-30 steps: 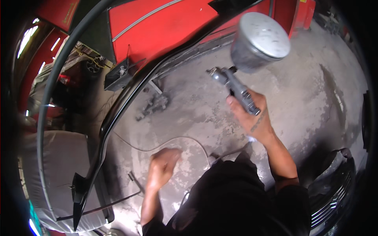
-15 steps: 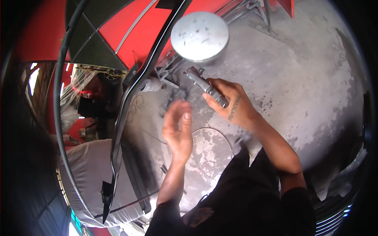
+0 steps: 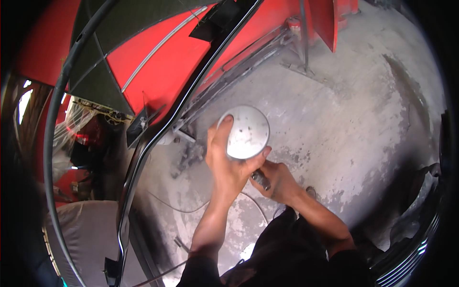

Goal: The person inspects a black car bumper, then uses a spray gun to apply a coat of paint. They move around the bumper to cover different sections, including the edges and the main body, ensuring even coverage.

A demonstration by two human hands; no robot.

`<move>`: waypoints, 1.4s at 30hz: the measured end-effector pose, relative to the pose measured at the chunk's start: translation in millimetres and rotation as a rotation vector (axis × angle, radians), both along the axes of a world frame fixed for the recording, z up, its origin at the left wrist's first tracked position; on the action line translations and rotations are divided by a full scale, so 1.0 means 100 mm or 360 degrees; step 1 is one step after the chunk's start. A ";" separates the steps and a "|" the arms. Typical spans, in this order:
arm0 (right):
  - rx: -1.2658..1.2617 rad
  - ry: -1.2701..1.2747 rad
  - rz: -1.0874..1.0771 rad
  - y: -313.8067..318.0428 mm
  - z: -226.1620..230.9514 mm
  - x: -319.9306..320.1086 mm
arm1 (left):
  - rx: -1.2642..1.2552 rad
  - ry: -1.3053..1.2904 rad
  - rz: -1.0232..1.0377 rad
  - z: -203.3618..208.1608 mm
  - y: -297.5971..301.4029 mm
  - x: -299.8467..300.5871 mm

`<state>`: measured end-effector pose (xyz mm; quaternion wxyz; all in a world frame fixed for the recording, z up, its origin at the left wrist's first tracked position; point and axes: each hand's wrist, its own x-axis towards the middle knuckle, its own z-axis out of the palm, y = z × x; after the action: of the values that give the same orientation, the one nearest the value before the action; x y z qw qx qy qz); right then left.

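Observation:
In the middle of the view, a spray gun (image 3: pixel 260 179) is held between both hands. Its round, pale cup (image 3: pixel 249 133) faces up and carries dark specks on top. My left hand (image 3: pixel 224 165) is wrapped around the cup's near-left side, with a finger reaching over the rim. My right hand (image 3: pixel 281 181) grips the gun's metal handle just below and to the right of the cup. Most of the gun's body is hidden under the cup and my fingers. A long, glossy black strip (image 3: pixel 130 179) runs diagonally to the left of my hands.
A dark curved tube (image 3: pixel 49 148) rises along the left. Red panels (image 3: pixel 162 60) and a low metal frame (image 3: pixel 229 79) stand at the back. A grey padded cover (image 3: pixel 83 234) is at lower left. A thin hose (image 3: pixel 191 211) curves across the patchy concrete floor.
The cup has come down and nearer. My left hand, free before, has closed around it. My right hand has moved lower with the spray gun. The whole view has shifted.

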<state>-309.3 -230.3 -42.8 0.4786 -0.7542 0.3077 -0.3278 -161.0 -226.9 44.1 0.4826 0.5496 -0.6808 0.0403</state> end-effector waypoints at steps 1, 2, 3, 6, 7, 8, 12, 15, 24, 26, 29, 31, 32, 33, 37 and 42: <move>0.0022 0.0015 -0.0007 0.03 -0.03 0.00 | 0.0015 -0.0021 -0.0038 -0.02 0.01 0.02; 0.0044 0.0031 -0.0014 0.06 -0.06 0.00 | 0.0029 -0.0040 -0.0076 -0.03 0.01 0.03; 0.0071 0.0047 -0.0016 0.09 -0.08 0.00 | 0.0049 -0.0060 -0.0108 -0.04 0.02 0.04; -0.0155 -0.0077 -0.0093 0.11 -0.15 -0.03 | -0.0013 0.0022 -0.0079 -0.07 0.00 0.02; -0.0227 -0.0140 -0.0135 0.10 -0.16 -0.05 | -0.0024 0.0031 -0.0069 -0.08 0.00 0.00; -0.0239 -0.0158 -0.0083 0.10 -0.14 -0.11 | 0.0083 0.0477 -0.0036 -0.08 0.02 -0.04; -0.0320 -0.0196 0.0020 -0.01 -0.28 -0.21 | 0.0029 0.0039 0.0041 -0.02 -0.04 -0.09; -0.0418 -0.0241 0.0056 -0.19 -0.25 -0.30 | 0.0041 0.0560 0.0089 -0.04 -0.14 -0.16; -0.0274 -0.0482 -0.0246 -0.97 0.00 -0.55 | 0.0615 0.0730 0.0260 -1.03 0.55 -0.46; -0.0326 -0.0498 -0.0260 -1.15 0.14 -0.63 | 0.1533 0.0703 0.0233 -2.41 1.25 -0.45; -0.0309 -0.0581 -0.0368 -1.24 0.24 -0.60 | 0.2351 -0.0186 -0.0488 -4.27 2.99 -0.85; -0.0230 -0.0566 -0.0420 -1.22 0.25 -0.53 | 0.2575 0.0270 -0.0536 -4.50 3.32 -1.13; -0.0226 -0.0575 -0.0427 -1.20 0.23 -0.46 | 0.2633 0.0514 -0.0514 -4.51 3.37 -1.28; -0.0204 -0.0586 -0.0448 -1.14 0.18 -0.36 | 0.2659 0.0736 -0.0501 -4.47 3.45 -1.36; -0.0059 -0.0632 -0.0613 -0.90 -0.03 0.03 | 0.2595 0.1591 -0.0661 -4.46 3.83 -1.21; 0.0263 -0.0895 -0.0549 -0.64 -0.05 0.48 | 0.2598 0.1842 -0.0646 -4.97 4.53 -1.49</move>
<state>-261.3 -294.0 -47.8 0.5418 -0.5297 0.3122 -0.5731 -309.9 226.3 -453.0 0.2133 0.5201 -0.2431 -0.7905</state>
